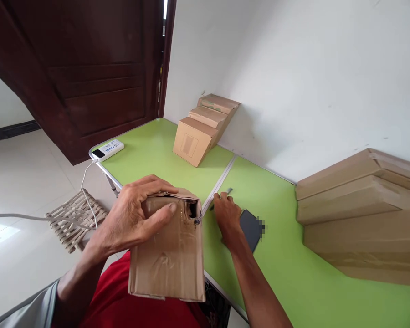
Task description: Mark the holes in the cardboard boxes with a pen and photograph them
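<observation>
My left hand (pixel 140 214) is wrapped over the top of a brown cardboard box (pixel 167 259), its thumb on the front face. The box is held near my lap at the table's front edge. A ragged, dark-edged hole (pixel 192 210) shows at its upper right corner. On the green table (pixel 269 196), my right hand (pixel 226 214) has its fingers closed around a thin dark tool with a grey end (pixel 229 190), perhaps a pen or knife. A dark phone (pixel 251 230) lies just right of that hand.
Stacked cardboard boxes stand at the back (pixel 194 136) and on the right (pixel 358 223), against the wall. A white device (pixel 108 150) with a cable sits on the table's left corner. A woven stool (pixel 71 218) is at the left, below table height.
</observation>
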`<state>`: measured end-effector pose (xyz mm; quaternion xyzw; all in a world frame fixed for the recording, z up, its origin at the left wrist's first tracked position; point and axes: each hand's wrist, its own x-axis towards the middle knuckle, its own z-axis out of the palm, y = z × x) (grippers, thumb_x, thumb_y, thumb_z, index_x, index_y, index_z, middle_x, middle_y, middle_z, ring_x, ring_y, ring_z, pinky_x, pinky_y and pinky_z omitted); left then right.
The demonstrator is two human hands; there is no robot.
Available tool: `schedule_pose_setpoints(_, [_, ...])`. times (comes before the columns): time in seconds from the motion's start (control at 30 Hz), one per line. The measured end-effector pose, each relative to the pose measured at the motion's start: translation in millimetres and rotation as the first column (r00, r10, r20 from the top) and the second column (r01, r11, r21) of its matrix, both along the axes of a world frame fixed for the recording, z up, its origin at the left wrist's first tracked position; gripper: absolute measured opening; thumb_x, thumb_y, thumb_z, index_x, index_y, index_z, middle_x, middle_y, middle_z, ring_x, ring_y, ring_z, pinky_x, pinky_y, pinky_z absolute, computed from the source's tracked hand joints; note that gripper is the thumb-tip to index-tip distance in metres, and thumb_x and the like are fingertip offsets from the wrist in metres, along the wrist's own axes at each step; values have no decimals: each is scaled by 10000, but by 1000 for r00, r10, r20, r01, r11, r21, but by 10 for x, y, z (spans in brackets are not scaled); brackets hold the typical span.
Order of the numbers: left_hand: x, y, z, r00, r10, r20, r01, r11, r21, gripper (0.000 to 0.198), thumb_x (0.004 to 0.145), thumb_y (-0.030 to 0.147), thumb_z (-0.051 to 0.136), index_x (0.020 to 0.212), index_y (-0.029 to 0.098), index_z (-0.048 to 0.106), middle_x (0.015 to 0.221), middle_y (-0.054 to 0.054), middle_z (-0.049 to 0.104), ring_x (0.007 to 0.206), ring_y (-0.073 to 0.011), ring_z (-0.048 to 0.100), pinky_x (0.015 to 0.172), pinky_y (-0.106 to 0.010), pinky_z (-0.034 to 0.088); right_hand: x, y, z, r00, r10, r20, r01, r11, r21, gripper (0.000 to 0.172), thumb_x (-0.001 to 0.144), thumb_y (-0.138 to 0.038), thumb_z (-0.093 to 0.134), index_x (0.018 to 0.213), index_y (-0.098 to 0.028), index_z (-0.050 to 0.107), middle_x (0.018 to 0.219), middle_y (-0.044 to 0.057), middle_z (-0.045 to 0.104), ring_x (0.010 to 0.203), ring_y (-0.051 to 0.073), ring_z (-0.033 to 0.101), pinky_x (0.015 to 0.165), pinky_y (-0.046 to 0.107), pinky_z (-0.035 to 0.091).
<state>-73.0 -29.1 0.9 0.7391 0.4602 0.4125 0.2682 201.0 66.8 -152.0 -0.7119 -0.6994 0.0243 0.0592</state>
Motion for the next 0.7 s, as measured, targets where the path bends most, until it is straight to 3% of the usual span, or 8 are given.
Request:
schedule_pose_setpoints(0.17, [43, 9, -14, 1000, 16, 17, -16, 1000, -13, 305, 926, 193, 583, 1148, 193, 792, 1111, -51, 765, 990, -203, 717, 828, -290, 524, 190, -60, 143, 986, -20, -163, 55, 976, 211, 187, 945, -56, 490, 880, -200, 590, 925, 98, 634, 767, 218, 625, 599, 305, 377])
schedule_pose_setpoints(0.27, [81, 4, -3, 999, -9, 36, 9, 1000, -10, 312, 915, 159, 578, 1131, 196, 801, 1052, -35, 770, 935, -179, 714, 790, -269, 511, 196, -294, 431, 936, -76, -343, 214, 898, 386, 81, 995, -228, 439, 957, -225, 511, 813, 45, 582, 662, 213, 590, 573, 324, 402])
schedule_pose_setpoints(0.33, [120, -4, 19, 998, -35, 48, 35, 999, 5, 346, 907, 124, 571, 1143, 222, 804, 1033, -18, 771, 906, -164, 713, 781, -257, 509, 89, -561, 695, 848, -45, -528, 336, 815, 471, 99, 1016, -285, 358, 1021, -246, 449, 775, -2, 543, 621, 203, 598, 567, 329, 454])
schedule_pose_setpoints(0.37, [140, -8, 32, 998, -47, 47, 47, 999, 13, 360, 905, 112, 567, 1148, 231, 805, 1025, -13, 771, 897, -160, 712, 784, -255, 509, 3, -717, 832, 776, 6, -630, 402, 766, 503, 123, 1023, -294, 301, 1028, -261, 419, 778, -22, 525, 586, 186, 595, 541, 317, 465])
schedule_pose_setpoints(0.4, [161, -12, 44, 998, -57, 42, 56, 998, 18, 366, 904, 106, 564, 1149, 232, 805, 1023, -12, 771, 895, -160, 712, 793, -256, 511, -99, -876, 960, 513, 197, -836, 531, 692, 489, 48, 984, -302, 399, 978, -272, 435, 775, -27, 541, 541, 180, 579, 509, 318, 455])
schedule_pose_setpoints(0.43, [179, -15, 54, 997, -63, 34, 63, 998, 19, 363, 902, 104, 564, 1145, 224, 805, 1025, -16, 773, 901, -162, 712, 809, -260, 513, -211, -1027, 1072, 272, 326, -905, 595, 682, 425, 40, 946, -299, 485, 925, -272, 465, 776, -27, 573, 525, 174, 585, 497, 316, 453])
schedule_pose_setpoints(0.5, [207, -23, 68, 998, -67, 20, 67, 998, 10, 340, 900, 107, 564, 1123, 194, 805, 1020, -29, 777, 907, -168, 713, 834, -269, 516, -445, -1274, 1217, 74, 434, -898, 614, 689, 384, 48, 925, -278, 536, 885, -254, 551, 745, -25, 630, 506, 171, 605, 488, 319, 469])
schedule_pose_setpoints(0.7, [226, -78, 62, 996, -84, 10, 84, 996, -9, 376, 897, 95, 565, 1165, 204, 805, 1085, -28, 783, 961, -166, 716, 851, -255, 510, -844, -1448, 1155, 108, 611, -784, 578, 603, 550, 213, 931, -217, 578, 992, -127, 760, 831, 70, 795, 629, 235, 749, 560, 381, 591])
